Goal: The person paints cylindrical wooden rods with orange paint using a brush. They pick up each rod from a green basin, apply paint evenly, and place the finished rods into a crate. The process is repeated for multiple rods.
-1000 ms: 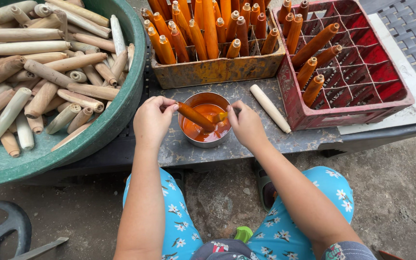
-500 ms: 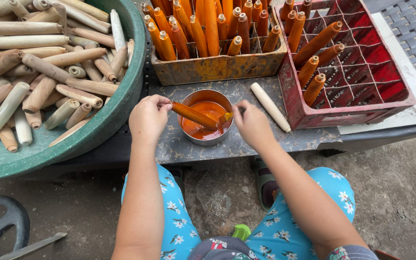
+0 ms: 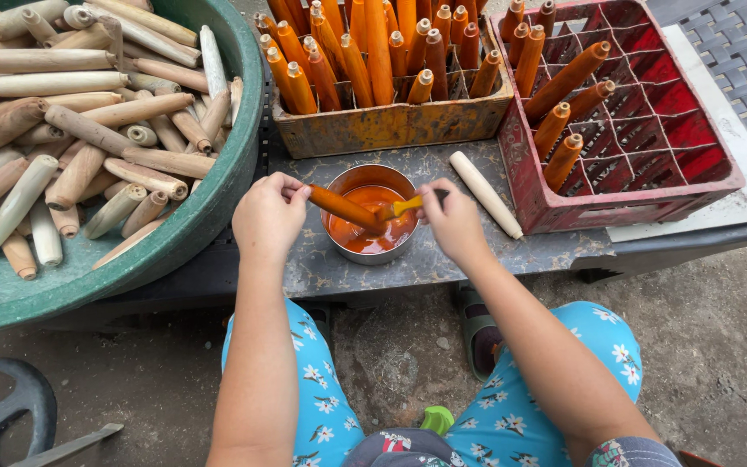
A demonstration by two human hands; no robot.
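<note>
My left hand [image 3: 268,216] grips one end of a wooden handle [image 3: 345,208] coated in orange paint, held slanting over a small metal pot of orange paint [image 3: 368,214]. My right hand [image 3: 451,220] holds a small brush [image 3: 405,207] with an orange-smeared head that touches the handle's lower end above the paint. One unpainted pale wooden handle [image 3: 486,194] lies on the stone slab [image 3: 322,268] just right of the pot, beside my right hand.
A big green basin [image 3: 209,216] at left holds several bare wooden handles. A worn orange box [image 3: 391,125] behind the pot is packed with painted handles. A red crate [image 3: 641,195] at right holds several painted ones. A white board [image 3: 737,164] lies beneath it.
The handle stays over the pot while my right hand shifts the brush slightly along its lower end. My left hand has barely moved.
</note>
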